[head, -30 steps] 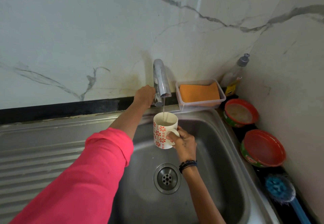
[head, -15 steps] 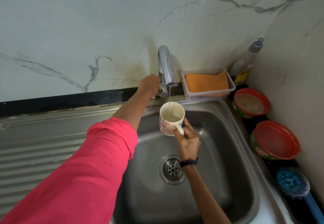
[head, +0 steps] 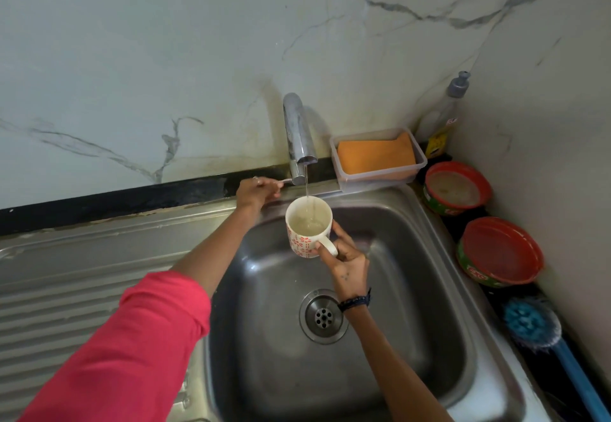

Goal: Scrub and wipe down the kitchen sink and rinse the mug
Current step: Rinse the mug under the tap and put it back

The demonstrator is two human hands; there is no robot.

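Observation:
A white mug [head: 305, 236] with a red flower pattern is held upright over the steel sink [head: 413, 289], right under the chrome tap [head: 299, 134]. A thin stream of water runs from the spout into the mug, which holds some cloudy water. My right hand [head: 347, 263] grips the mug by its handle. My left hand [head: 258, 190] reaches to the back of the sink and holds the tap's thin lever.
A clear box with an orange sponge [head: 377, 155] sits right of the tap, a soap dispenser bottle [head: 443, 114] in the corner. Two red-rimmed tubs [head: 456, 187] [head: 501, 251] and a blue brush [head: 529, 322] line the right ledge. The ribbed drainboard [head: 66, 306] lies left; the drain [head: 324, 316] is in the basin floor.
The water level in the mug has risen a little. My left hand has shifted slightly left along the tap lever. My right hand keeps the mug under the stream.

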